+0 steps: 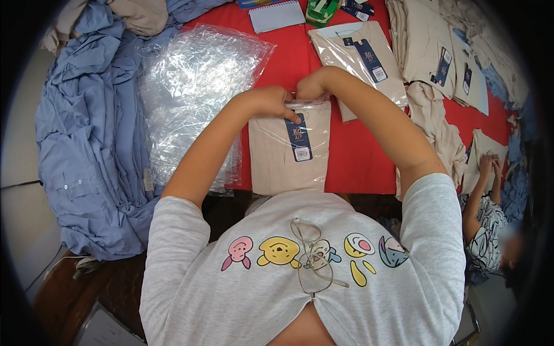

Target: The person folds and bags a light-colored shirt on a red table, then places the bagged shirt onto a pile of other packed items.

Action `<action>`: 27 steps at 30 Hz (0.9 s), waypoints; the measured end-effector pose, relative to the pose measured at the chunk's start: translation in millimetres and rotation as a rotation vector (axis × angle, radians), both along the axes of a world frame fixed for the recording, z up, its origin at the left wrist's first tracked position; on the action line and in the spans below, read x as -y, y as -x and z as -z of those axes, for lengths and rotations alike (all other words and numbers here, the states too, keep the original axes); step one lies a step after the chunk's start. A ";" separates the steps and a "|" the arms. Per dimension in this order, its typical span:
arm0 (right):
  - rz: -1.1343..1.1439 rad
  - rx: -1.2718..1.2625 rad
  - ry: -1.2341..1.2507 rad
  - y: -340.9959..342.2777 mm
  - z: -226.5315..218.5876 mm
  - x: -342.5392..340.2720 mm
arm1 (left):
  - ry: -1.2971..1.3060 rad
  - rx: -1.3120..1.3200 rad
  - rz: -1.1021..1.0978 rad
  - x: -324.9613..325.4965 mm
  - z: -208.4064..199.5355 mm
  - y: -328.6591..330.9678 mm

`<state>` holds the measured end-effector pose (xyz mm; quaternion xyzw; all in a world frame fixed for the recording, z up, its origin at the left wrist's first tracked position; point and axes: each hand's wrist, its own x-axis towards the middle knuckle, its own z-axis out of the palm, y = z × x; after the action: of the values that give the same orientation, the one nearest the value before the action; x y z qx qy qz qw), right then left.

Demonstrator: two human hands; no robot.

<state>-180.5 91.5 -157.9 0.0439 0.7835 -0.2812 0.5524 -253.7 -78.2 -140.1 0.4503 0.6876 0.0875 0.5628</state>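
Observation:
In front of me lies a folded beige garment inside a clear plastic bag. A dark blue hang tag shows through the plastic. My left hand grips the bag's far edge at its left, with the thumb lying over the plastic near the top of the tag. At the right part of that same edge, my right hand is closed with its fingers curled down on the plastic; its fingertips are mostly hidden.
Empty clear bags lie piled at left, beside heaped blue garments. A bagged beige garment lies far right on the red tablecloth, near more beige garments. A notebook and green object stand behind. Another person's hands work at right.

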 end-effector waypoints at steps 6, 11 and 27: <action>0.380 -0.233 0.090 -6.0 -4.8 -17.9 | 0.006 -0.149 0.038 -12.1 -8.8 11.8; 1.255 -0.882 0.212 -76.9 -44.6 -39.6 | -0.582 -0.624 -0.327 19.3 -29.6 26.2; 1.676 -0.512 0.852 -172.7 -14.5 77.4 | -0.416 0.480 -1.285 108.3 -20.6 -84.0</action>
<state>-7.7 14.1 -143.4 0.3214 0.4274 -0.8439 -0.0444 -169.7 -186.5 -119.5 0.0227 0.6432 0.6273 0.4384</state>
